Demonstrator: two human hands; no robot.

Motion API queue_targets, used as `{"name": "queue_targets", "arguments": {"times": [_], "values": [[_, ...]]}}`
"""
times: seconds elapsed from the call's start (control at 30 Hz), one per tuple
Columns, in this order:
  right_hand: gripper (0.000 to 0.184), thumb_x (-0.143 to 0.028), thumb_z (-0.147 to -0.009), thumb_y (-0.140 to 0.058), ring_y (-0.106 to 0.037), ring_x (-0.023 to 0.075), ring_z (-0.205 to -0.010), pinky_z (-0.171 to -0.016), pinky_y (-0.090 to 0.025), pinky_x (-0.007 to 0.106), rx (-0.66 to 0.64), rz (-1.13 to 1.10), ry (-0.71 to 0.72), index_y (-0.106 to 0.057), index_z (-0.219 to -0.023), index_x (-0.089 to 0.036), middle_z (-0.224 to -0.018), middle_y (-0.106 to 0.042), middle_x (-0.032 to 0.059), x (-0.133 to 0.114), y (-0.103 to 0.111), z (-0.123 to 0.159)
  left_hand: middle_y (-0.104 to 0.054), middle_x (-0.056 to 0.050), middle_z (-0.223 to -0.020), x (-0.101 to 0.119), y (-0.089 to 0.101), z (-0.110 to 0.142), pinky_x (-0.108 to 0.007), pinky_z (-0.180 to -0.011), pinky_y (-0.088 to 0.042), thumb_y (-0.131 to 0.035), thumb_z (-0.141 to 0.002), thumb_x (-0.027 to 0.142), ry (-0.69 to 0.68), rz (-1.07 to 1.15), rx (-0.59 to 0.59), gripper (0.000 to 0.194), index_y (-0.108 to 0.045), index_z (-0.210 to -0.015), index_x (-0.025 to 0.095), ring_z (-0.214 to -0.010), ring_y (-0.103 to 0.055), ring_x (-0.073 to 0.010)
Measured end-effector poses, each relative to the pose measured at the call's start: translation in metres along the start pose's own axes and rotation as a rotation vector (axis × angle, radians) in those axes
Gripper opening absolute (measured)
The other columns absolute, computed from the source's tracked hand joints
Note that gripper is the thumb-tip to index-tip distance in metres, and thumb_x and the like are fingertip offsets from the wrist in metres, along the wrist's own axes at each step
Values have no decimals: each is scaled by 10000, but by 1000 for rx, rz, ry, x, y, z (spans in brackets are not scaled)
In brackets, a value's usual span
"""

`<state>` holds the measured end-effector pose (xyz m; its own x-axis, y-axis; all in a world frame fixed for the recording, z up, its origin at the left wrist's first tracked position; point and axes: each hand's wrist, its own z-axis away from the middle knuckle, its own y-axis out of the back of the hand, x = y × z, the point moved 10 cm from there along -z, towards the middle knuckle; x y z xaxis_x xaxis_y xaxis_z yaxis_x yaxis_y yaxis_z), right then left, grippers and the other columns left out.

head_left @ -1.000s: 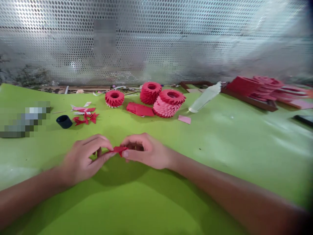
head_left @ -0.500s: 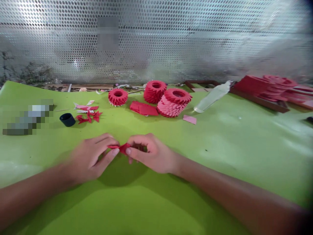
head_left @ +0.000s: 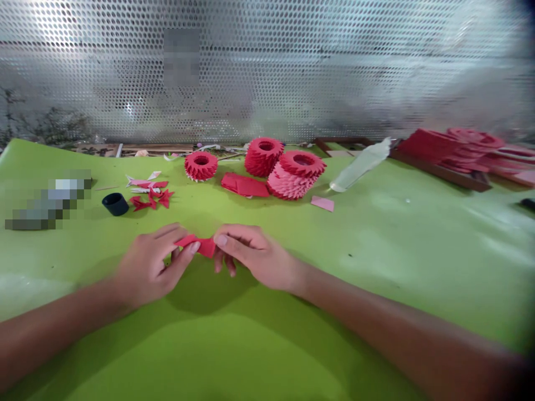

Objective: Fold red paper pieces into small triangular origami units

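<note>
Above the green tabletop (head_left: 397, 239), the left hand (head_left: 152, 267) is pinching one folded red paper piece (head_left: 206, 247), and the right hand (head_left: 259, 256)'s narrow grip is holding its right end. Beyond, three spiky origami rings (head_left: 294, 184) are standing, while one pink slip (head_left: 322, 203) and one translucent tube (head_left: 357, 169) are resting nearby.

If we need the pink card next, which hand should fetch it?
Probably the right hand: it's nearer the pink card. The left hand is farther, pinching the red paper; the right meets its edge.
</note>
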<state>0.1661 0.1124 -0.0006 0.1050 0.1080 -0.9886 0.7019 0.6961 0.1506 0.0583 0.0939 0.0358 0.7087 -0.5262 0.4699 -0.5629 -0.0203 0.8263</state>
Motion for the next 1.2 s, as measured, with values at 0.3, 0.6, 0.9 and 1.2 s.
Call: {"name": "queue_targets", "arguments": {"times": [0.3,0.6,0.9,1.2], "values": [[369,-473,-991,-525,-493,91,-557,-489,-343,214,124,324,28,-636,-822,-165,-681,-602,-9,-13,6,4,-581,-4,-637,12,0,0,-239,-514,-370,-420,-973,242,-67,-6,8,298,-600,-746,174,-538,-521,-130],[325,-429,-1009,-491,-507,92,-575,-511,-361,218,109,294,31,-637,-880,-169,-755,-630,2,-13,6,3,-580,-8,-626,7,1,0,-239,-495,-357,-411,-989,265,-43,-53,31,319,-593,-746,167,-526,-513,-129],[339,-463,-979,-544,-471,94,-541,-471,-337,221,154,235,25,-635,-838,-169,-689,-592,-12,-8,10,3,-712,-23,-681,22,7,3,-221,-478,-446,-424,-1012,232,-207,-144,100,342,-708,-844,143,-527,-630,-130],[268,-402,-931,-610,-513,88,-538,-470,-368,209,176,32,17,-646,-823,-160,-701,-661,4,-2,15,-1,-811,-9,-930,36,21,13,-183,-676,-593,-615,-973,174,-476,37,245,193,-763,-1064,258,-761,-765,-121]]}}
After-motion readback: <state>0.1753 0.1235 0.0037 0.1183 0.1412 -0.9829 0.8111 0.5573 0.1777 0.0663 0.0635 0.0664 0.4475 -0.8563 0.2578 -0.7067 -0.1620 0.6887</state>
